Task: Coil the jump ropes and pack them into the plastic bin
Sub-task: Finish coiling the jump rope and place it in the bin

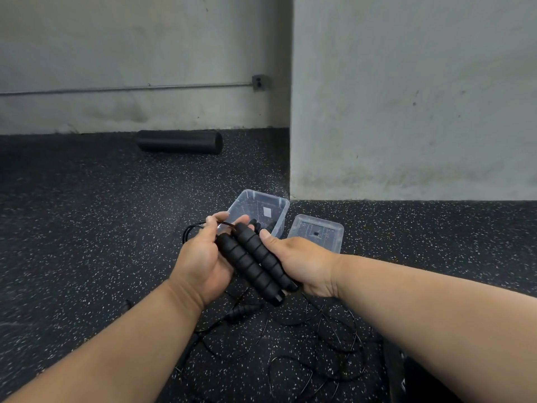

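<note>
Above a speckled gym floor, left hand [203,257] & right hand [302,266] grip two black handles [255,260] together, likely keeping cord [191,228] coiled. Clear bin [258,210] sits just beyond, w/ more rope [319,344] loose nearer.

left forearm [116,344]: bare, no sleeve | right forearm [421,309]: bare, no sleeve | fingernails short

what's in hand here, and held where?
Both hands hold one jump rope's two black handles side by side: left hand grips their upper ends and the coiled cord, right hand their lower halves.
</note>
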### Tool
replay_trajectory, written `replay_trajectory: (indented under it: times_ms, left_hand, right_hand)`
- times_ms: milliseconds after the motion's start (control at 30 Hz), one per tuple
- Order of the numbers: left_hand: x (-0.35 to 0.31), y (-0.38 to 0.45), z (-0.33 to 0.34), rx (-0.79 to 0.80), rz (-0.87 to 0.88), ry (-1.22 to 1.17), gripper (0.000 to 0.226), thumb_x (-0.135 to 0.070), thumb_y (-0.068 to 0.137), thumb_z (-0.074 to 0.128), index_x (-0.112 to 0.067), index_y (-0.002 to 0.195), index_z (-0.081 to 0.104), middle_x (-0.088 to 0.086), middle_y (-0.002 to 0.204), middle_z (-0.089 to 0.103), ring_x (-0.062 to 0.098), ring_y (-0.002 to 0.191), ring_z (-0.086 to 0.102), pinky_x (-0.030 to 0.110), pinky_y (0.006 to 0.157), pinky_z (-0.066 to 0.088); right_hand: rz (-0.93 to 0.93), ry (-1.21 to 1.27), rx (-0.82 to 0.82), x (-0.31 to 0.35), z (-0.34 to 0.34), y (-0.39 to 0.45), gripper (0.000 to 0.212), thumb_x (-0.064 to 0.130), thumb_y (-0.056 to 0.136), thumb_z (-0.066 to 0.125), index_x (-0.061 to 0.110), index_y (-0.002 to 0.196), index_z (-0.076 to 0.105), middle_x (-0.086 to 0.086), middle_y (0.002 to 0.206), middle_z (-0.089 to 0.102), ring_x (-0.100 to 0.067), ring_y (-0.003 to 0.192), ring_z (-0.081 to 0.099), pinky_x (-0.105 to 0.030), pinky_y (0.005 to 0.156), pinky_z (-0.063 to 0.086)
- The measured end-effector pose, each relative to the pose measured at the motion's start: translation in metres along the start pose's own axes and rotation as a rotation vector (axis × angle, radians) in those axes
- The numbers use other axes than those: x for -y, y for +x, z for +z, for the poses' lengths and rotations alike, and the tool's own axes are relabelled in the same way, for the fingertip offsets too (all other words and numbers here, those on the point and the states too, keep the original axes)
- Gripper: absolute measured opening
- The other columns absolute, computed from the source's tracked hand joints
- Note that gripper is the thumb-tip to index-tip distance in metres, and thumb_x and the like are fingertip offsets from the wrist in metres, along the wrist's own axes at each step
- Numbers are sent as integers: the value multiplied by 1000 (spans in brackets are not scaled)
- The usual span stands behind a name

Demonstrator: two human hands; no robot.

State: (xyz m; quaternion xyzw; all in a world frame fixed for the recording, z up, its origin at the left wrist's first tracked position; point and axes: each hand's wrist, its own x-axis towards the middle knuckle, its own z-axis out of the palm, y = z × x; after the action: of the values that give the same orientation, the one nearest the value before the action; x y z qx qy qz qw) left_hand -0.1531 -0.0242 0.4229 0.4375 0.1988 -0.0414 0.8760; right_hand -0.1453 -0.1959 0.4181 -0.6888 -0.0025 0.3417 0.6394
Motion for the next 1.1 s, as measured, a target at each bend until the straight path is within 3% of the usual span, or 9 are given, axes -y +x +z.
replay_trajectory:
  times_ms: [67, 233, 333, 400, 467, 533, 633, 767, 1100]
  left_hand:
    - [1, 0, 0, 15, 6, 9, 34, -39, 114, 32, -19, 108, 59, 16, 116, 76, 28, 98, 77, 53, 99, 54]
    - [2, 4, -2, 14, 13, 6, 34, -39, 114, 33, -20, 105, 59, 16, 116, 77, 28, 96, 79, 56, 101, 52]
    - [5, 7, -2, -16, 22, 4, 35, -39, 114, 33, -20, 101, 59, 17, 116, 77, 29, 97, 78, 56, 100, 53]
    - [5, 11, -3, -46, 32, -23, 34, -40, 114, 35, -20, 100, 58, 16, 112, 78, 30, 97, 77, 57, 101, 53]
    - [4, 15, -5, -71, 44, -53, 31, -41, 114, 36, -22, 101, 57, 14, 108, 78, 28, 94, 76, 56, 100, 54]
    - [5, 16, -6, -75, 54, -62, 30, -41, 114, 36, -23, 102, 56, 13, 109, 77, 25, 88, 78, 53, 95, 56]
    - [7, 14, -4, -68, 61, -64, 30, -40, 114, 35, -22, 104, 57, 13, 106, 77, 25, 84, 78, 52, 88, 57]
    - [10, 11, -4, -34, 51, -36, 31, -41, 114, 35, -22, 107, 59, 16, 113, 75, 28, 97, 76, 55, 96, 56]
    - [8, 7, 0, -24, 36, -34, 29, -36, 114, 34, -20, 111, 57, 15, 108, 77, 28, 93, 77, 56, 93, 56]
  right_hand:
    - [-24, 22, -13, -1, 4, 1, 57, 61, 103, 47, 12, 110, 76, -12, 107, 79, -35, 109, 74, -61, 104, 52]
    - [-21, 62, -10, 3, 7, -2, 59, 66, 98, 52, 14, 113, 75, -11, 106, 80, -35, 107, 75, -63, 101, 54]
    - [100, 104, 103, 5, 5, -6, 63, 71, 92, 56, 14, 113, 72, -15, 107, 78, -33, 93, 77, -49, 77, 64]
    - [171, 85, 243, 6, 3, -11, 52, 61, 95, 60, 13, 116, 68, -17, 104, 77, -31, 87, 75, -41, 64, 65]
    - [197, 51, 343, 6, 1, -15, 29, 41, 100, 63, 16, 115, 62, -16, 102, 76, -30, 88, 73, -38, 65, 63]
    - [221, 71, 384, 5, 0, -16, 14, 27, 103, 62, 16, 112, 59, -16, 99, 76, -27, 84, 74, -33, 65, 63]
    - [257, 79, 361, 2, -2, -12, 10, 23, 102, 63, 15, 108, 61, -12, 94, 77, -18, 72, 73, -23, 57, 56]
    - [283, 26, 347, 4, -9, -8, 14, 21, 99, 64, 15, 111, 60, -12, 95, 77, -16, 67, 70, -18, 50, 50]
    - [294, 0, 346, 5, -7, -8, 39, 43, 99, 64, 13, 123, 61, -10, 92, 77, -15, 65, 72, -18, 47, 50]
